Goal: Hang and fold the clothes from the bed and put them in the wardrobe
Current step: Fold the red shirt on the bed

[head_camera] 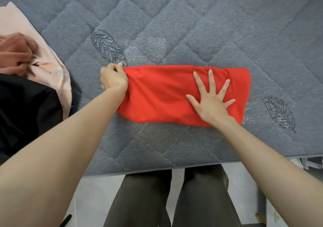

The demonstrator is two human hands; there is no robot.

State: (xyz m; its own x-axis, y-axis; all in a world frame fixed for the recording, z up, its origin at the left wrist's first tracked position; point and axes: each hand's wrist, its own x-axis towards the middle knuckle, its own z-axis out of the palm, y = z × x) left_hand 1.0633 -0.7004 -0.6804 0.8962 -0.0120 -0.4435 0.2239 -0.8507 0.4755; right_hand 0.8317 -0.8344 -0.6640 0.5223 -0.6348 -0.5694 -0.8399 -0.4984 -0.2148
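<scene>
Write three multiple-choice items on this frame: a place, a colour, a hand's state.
1. Where is the pile of other clothes relative to the red garment? A. on it B. to its left C. to its right
2. What colour is the quilted bed cover? A. white B. green C. grey-blue
3. How is the right hand? A. flat, fingers spread on the garment B. fisted in the air C. gripping a hanger

1 B, the pile lies at the frame's left edge. 2 C, grey-blue quilting surrounds the garment. 3 A, its palm presses the garment's right half; the left hand grips the left end.
</scene>
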